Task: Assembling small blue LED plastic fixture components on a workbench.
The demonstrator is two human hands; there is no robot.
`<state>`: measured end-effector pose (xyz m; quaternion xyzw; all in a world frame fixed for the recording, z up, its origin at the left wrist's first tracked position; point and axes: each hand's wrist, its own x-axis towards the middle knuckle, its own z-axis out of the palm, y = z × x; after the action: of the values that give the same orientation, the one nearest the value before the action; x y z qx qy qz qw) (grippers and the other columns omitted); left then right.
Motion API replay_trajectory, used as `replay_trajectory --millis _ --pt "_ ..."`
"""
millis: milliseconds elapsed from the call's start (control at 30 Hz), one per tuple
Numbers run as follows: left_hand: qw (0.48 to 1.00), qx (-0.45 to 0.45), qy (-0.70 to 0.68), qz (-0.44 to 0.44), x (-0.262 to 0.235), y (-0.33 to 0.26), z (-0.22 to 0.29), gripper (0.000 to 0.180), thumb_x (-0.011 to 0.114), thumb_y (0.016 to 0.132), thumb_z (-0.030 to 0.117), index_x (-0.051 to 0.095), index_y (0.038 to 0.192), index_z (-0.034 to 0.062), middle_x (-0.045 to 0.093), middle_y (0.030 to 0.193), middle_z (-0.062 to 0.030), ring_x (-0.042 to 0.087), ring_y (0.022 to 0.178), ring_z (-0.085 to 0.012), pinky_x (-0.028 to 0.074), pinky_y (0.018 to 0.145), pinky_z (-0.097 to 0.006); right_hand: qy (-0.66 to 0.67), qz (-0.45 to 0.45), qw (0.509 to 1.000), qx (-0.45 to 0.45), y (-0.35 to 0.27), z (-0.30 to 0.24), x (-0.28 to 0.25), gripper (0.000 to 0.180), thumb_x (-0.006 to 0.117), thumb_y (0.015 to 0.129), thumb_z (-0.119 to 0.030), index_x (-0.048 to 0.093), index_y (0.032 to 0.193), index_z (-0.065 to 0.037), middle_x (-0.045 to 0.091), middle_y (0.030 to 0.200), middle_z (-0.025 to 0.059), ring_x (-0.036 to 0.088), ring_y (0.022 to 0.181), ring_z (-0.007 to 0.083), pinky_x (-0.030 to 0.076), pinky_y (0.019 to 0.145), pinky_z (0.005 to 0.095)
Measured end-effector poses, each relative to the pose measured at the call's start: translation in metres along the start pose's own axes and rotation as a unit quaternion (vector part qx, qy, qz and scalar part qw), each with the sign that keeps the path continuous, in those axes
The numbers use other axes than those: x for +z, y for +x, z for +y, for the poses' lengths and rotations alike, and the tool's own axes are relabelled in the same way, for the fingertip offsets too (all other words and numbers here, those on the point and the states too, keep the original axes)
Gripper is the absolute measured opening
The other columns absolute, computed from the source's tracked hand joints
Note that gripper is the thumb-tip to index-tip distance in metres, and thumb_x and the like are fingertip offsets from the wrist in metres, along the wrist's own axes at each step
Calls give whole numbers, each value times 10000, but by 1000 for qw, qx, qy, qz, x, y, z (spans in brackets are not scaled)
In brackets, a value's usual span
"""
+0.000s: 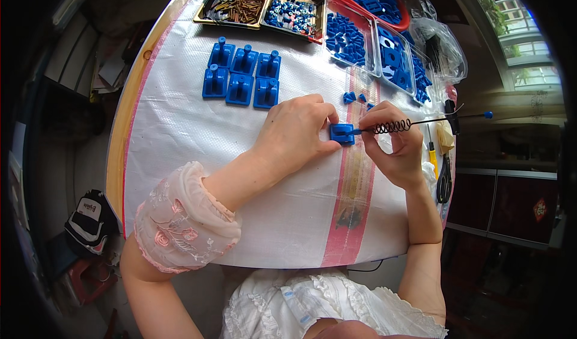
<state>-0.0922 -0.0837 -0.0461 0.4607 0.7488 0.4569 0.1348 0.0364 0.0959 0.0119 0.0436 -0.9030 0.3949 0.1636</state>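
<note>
My left hand (294, 128) pinches a small blue plastic base (341, 134) between thumb and fingertips, resting it on the table cover. From the right, my right hand (398, 152) grips a black coiled wire (390, 126) with a blue knob (488, 115) at its far right end. The wire's left end meets a narrow blue tip at the base's right side; whether it sits inside the base cannot be made out. A few small blue pieces (350, 98) lie just beyond my hands. Several blue assembled bases (240, 89) stand in two rows farther left.
Along the far edge stand a tray of brass-coloured screws (240, 7), a tray of nuts (293, 13) and clear boxes of blue parts (347, 38). A red basin (401, 21) lies behind them. Scissors (444, 183) and a yellow-handled tool (433, 157) lie at the right edge.
</note>
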Motion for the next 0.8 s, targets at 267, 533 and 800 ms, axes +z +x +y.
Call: replay_trajectory --millis 267,533,800 --pt "1000 3 -2 2 0 0 0 259 892 777 232 784 953 76 681 848 -75 686 782 -241 540 720 -382 4 -8 1000 10 -1 -1 -1 295 679 778 170 695 1019 1 694 960 92 677 870 189 531 781 303" --pt "1000 5 -5 6 0 0 0 257 893 777 233 783 947 75 678 843 -75 682 776 -240 536 713 -381 15 -25 999 19 -2 -3 -3 292 651 804 216 689 1024 29 655 1004 94 635 925 150 511 812 266" --pt "1000 1 -5 2 -1 0 1 265 895 775 236 784 953 74 681 846 -73 685 778 -240 536 712 -380 -7 -7 1000 14 0 -2 -2 280 689 765 148 699 987 -23 725 935 79 713 864 229 518 1012 391"
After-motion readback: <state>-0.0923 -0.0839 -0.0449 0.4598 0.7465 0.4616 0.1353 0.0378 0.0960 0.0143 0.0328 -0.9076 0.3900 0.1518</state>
